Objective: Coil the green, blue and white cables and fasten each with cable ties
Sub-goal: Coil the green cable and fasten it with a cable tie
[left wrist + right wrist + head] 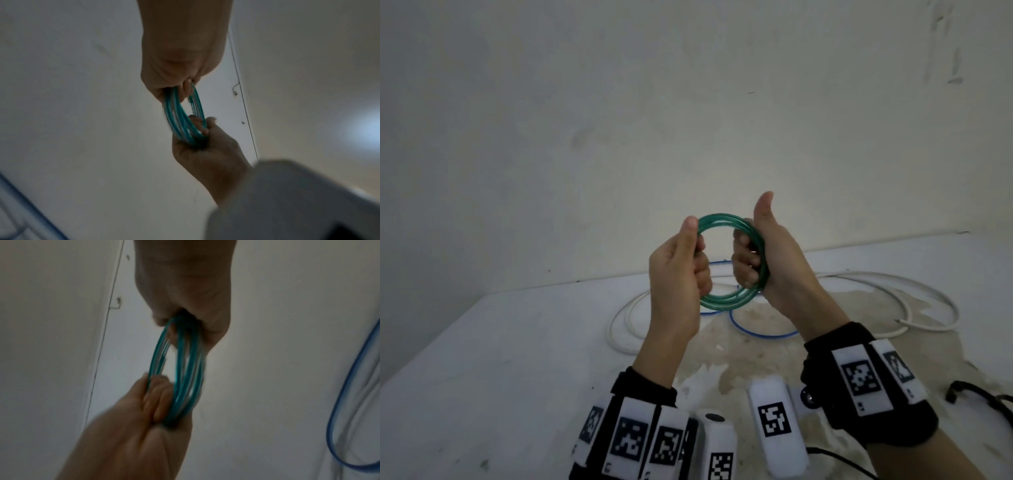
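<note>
The green cable [726,222] is wound into a small ring of several turns, held upright in the air above the white table [517,342]. My left hand [693,246] grips the ring's left side with thumb on top. The right hand [750,253] has its fingers curled through the ring's right side, thumb pointing up. In the left wrist view the green coil [179,120] spans from my left hand [180,65] to my right hand [205,154]. The right wrist view shows the same coil [185,369]. The blue cable [767,336] and the white cable [876,274] lie loose on the table below.
A plain wall rises behind the table's far edge. A black cord [979,397] lies at the table's right side. The blue cable [349,386] loops at the right of the right wrist view.
</note>
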